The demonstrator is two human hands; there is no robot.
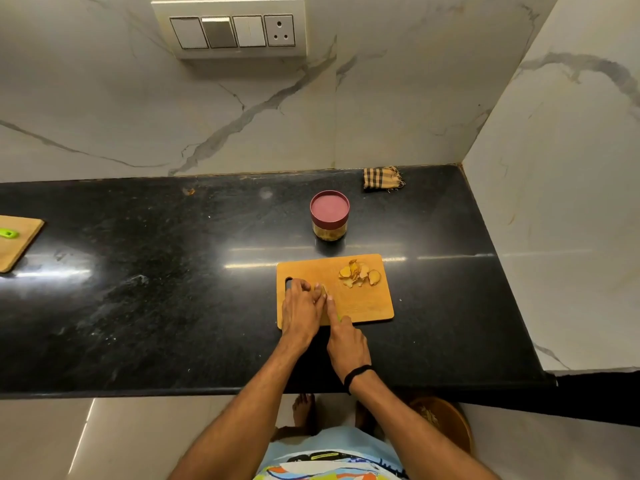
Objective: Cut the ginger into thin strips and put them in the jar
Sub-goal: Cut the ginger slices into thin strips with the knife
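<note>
Fingers of the left hand curl onto the ginger piece on the near cutting board, and the right hand grips the knife, forefinger along it; best to tuck those tips back and keep cuts narrow. Counted: one knife, one heap of slices, one lidded jar beyond, a second board far left

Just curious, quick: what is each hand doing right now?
Left hand: holds the ginger on the board.
Right hand: grips the knife, mostly hidden.
</note>
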